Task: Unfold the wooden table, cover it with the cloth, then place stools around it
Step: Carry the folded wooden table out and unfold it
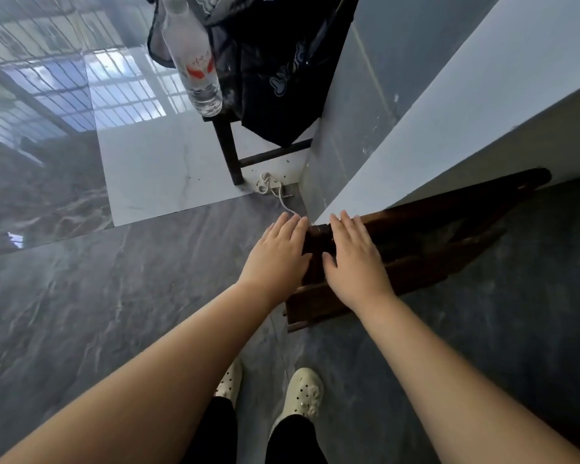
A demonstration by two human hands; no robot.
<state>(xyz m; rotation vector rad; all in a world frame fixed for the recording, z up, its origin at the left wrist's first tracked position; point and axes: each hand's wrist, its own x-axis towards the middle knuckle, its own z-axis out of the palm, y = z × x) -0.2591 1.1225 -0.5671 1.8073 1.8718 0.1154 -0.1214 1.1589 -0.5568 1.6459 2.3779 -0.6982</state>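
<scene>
Wooden table (416,236) — folded, on edge on the floor (81,313) against the wall (449,95), left hand (275,252) and right hand (355,262) at its near end, grip apart, fingers straight — unfolding, covering, seating all seemingly outstanding.

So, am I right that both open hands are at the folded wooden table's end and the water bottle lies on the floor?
Not quite: the head view shows the water bottle standing on the dark stool, not lying on the floor. The left hand and right hand are open at the end of the folded wooden table.
</scene>
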